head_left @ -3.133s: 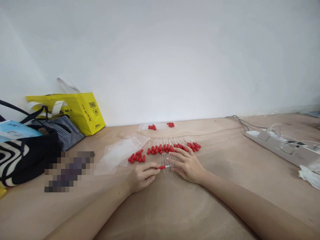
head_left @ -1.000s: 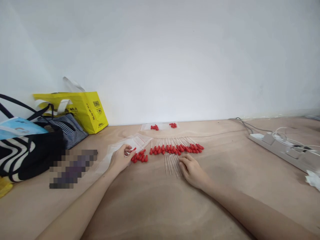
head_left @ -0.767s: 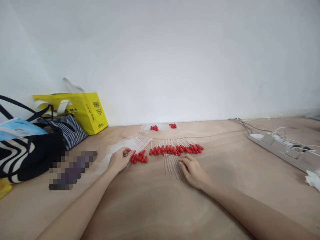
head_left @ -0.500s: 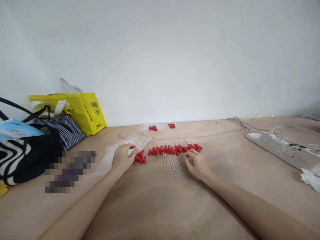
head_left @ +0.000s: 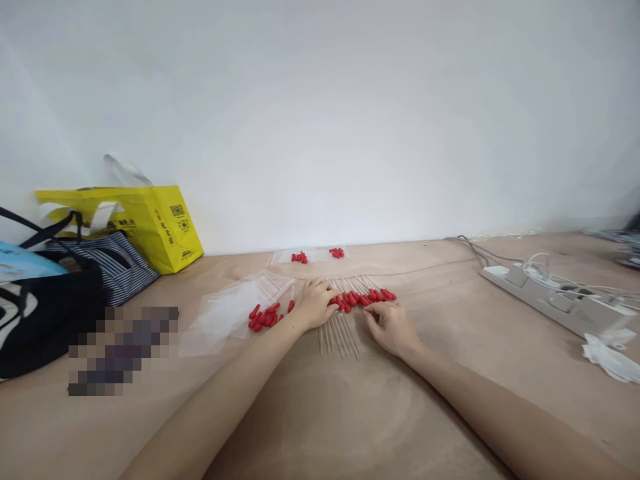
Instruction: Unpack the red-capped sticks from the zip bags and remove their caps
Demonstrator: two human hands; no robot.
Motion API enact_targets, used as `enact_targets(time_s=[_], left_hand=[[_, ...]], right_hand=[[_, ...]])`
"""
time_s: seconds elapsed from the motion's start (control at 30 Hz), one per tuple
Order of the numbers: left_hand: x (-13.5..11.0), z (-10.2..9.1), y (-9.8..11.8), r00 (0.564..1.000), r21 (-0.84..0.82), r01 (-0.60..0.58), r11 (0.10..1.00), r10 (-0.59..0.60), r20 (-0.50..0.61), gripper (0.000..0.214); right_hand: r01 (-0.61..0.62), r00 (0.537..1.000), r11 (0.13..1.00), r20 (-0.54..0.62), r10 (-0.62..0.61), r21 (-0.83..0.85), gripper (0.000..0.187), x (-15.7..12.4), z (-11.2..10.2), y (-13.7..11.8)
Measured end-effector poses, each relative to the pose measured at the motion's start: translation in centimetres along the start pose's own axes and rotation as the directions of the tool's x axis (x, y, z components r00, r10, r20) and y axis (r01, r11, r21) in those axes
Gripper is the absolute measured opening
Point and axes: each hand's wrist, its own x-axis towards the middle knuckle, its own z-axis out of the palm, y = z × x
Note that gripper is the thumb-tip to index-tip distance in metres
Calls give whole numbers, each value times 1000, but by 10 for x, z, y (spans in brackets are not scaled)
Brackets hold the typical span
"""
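Observation:
A row of slim clear droppers with red rubber bulbs [head_left: 353, 298] lies on the wooden table, tips pointing away from me. My left hand [head_left: 315, 303] reaches over the row's left part, thumb and fingers parted around the bulbs and hiding some. At the right end, my right hand [head_left: 393, 325] rests with fingers curled toward the thumb beside the bulbs; what they hold, if anything, is hidden. More clear tubes [head_left: 339, 335] point toward me between the hands. Left of my left hand, a loose pile of red bulbs [head_left: 265, 317] lies on clear plastic bags [head_left: 213, 320].
Against the wall lies a clear bag [head_left: 315, 255] with two red bulb clusters. A yellow bag [head_left: 170, 230], a striped pouch [head_left: 125, 260] and a black bag [head_left: 50, 327] stand left. At right are a white power strip [head_left: 550, 297] with cables and a crumpled tissue [head_left: 611, 359].
My left hand has moved right, from the loose bulb pile to the row, uncovering the pile. My right hand stays at the row's right end. The view has shifted slightly right.

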Motion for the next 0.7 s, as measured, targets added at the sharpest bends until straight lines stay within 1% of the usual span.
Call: enact_targets(time_s=[0.1, 0.2, 0.27, 0.37, 0.47, 0.53, 0.57, 0.63, 0.7], left_hand=[[4, 1, 1, 998, -1, -58, 998, 58, 17, 15], [5, 1, 2, 995, -4, -97, 995, 97, 5, 14], [5, 1, 3, 994, -11, -102, 995, 101, -27, 16], [-1, -1, 3, 992, -32, -77, 996, 74, -98, 19], [-19, -9, 4, 980, -102, -52, 993, 31, -196, 21], [-36, -16, 6, 956, -223, -72, 972, 3, -294, 18], [-46, -19, 7, 949, -268, -90, 959, 1, -314, 17], [-65, -25, 10, 950, -321, -110, 941, 4, -313, 15], [-79, -26, 12, 954, -334, -125, 934, 21, -298, 14]], right_hand=[[-20, 1000, 1000, 0, 20, -5, 20, 0, 1, -2], [-15, 1000, 1000, 6, 15, -5, 19, 0, 2, -3], [-4, 1000, 1000, 0, 4, -6, 19, -1, 3, -2], [14, 999, 1000, -39, -14, -10, 18, -1, 2, -2], [40, 995, 999, -90, -40, -4, 17, -1, 0, -2], [91, 988, 996, -125, -91, -6, 17, -2, -1, -5], [129, 982, 992, -139, -130, -13, 19, -2, -2, -7], [225, 961, 973, -155, -230, -44, 27, -2, -4, -12], [334, 929, 939, -141, -343, -87, 35, -3, -4, -18]])
